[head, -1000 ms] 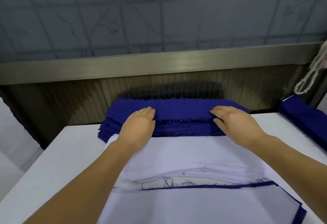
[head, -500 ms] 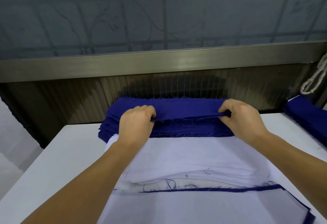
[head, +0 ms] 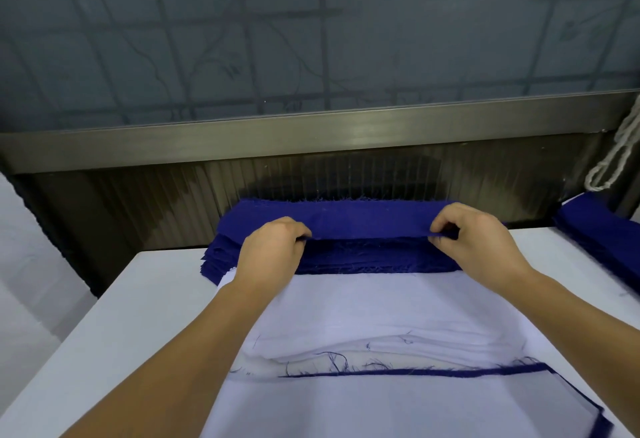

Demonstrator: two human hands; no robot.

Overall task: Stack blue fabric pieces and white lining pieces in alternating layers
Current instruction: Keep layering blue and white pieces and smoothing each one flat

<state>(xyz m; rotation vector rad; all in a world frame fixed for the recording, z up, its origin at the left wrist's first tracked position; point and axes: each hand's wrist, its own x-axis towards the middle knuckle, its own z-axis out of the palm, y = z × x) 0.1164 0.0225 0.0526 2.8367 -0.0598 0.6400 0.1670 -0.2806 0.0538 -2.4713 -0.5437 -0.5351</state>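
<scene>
A pile of blue fabric pieces (head: 367, 259) lies at the far edge of the white table (head: 138, 302). Its top blue piece (head: 367, 218) is lifted at the near edge. My left hand (head: 270, 250) pinches that edge on the left, and my right hand (head: 478, 243) pinches it on the right. Nearer to me lies a white lining piece (head: 363, 306) on a stack of white lining. At the front sits the layered stack (head: 398, 403), white on top with a blue edge (head: 433, 372) showing beneath it.
A second pile of blue fabric (head: 602, 237) lies at the right edge of the table. A white cord (head: 620, 153) hangs at the upper right. A dark metal sill and ribbed panel (head: 311, 147) run behind the table, below a frosted window.
My hands lay flat on the blue pile a second ago. They have since curled and pinched the top piece's near edge, and that edge is now raised higher off the pile.
</scene>
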